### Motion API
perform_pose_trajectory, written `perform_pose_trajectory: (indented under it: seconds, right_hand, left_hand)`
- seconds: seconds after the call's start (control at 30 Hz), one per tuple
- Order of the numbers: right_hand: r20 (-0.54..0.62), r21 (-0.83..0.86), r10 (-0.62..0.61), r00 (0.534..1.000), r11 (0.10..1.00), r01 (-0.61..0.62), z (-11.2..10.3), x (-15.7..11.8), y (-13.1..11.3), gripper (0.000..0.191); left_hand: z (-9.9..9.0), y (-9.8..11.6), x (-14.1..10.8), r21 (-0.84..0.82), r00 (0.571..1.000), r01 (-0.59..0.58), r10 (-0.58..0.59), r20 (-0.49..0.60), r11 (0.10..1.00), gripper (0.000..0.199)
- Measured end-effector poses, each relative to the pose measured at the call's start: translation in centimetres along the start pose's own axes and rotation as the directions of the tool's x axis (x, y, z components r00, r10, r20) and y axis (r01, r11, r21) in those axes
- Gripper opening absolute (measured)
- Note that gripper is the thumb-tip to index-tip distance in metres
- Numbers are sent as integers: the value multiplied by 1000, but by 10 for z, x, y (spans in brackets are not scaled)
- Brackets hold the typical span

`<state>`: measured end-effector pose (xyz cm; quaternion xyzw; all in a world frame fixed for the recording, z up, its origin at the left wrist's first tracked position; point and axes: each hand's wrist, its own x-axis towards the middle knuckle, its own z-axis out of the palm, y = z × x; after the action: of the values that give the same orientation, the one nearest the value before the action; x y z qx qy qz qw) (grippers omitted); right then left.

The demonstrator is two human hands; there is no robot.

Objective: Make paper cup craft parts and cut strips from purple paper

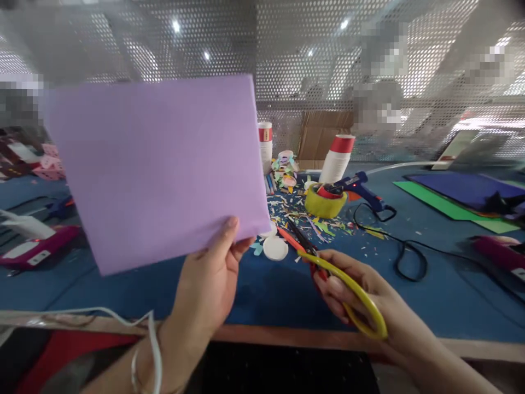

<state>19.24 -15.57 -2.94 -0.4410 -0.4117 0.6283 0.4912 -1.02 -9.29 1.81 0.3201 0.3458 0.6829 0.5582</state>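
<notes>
A large purple sheet of paper [159,164] is raised over the left side of the table, its face toward me. My left hand [215,271] pinches its lower right edge, thumb in front and fingers behind. Over the table's front part, my right hand [353,284] grips a pair of scissors [361,295] with yellow handles, the dark blades pointing away and up to the left. Beyond the blades lie an orange-red pen-like stick [291,239] and a white paper disc [275,248]. The sheet and the scissors are apart.
Paper scraps [324,230] litter the blue table [262,295]. Behind are stacked paper cups [337,158], a yellow tape roll [326,201] and a blue glue gun [363,191] with a looping black cord [404,262]. Coloured sheets [443,202] lie right; a perforated metal screen [287,60] stands behind.
</notes>
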Motion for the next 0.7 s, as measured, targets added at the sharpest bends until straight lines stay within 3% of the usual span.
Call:
perform_pose_trajectory:
  seconds: [0.1, 0.23, 0.33, 0.5, 0.6, 0.7]
  right_hand:
    - [126, 109, -40, 991, 994, 27, 8, -4, 13, 45]
    - [249, 239, -67, 966, 971, 6, 17, -7, 18, 50]
    - [175, 285, -21, 984, 958, -31, 23, -6, 16, 53]
    - [100, 180, 83, 992, 979, -100, 35, 1, 9, 57]
    - [-16, 164, 136, 991, 978, -132, 42, 2, 4, 60]
    - [-49, 127, 175, 983, 978, -168, 49, 1, 0, 65]
  left_hand:
    - [-9, -15, -16, -24, 991, 42, -44, -125, 999, 26]
    - [-8, -31, -20, -80, 980, 28, -43, -197, 996, 23]
    - [-1, -38, -19, -86, 961, 25, -47, -271, 996, 22]
    - [14, -43, -21, -127, 970, 78, -105, -220, 989, 13]
    - [25, -44, -21, -170, 956, 97, -139, -259, 981, 15]
    - [31, -43, -19, -200, 952, 61, -117, -282, 978, 18]
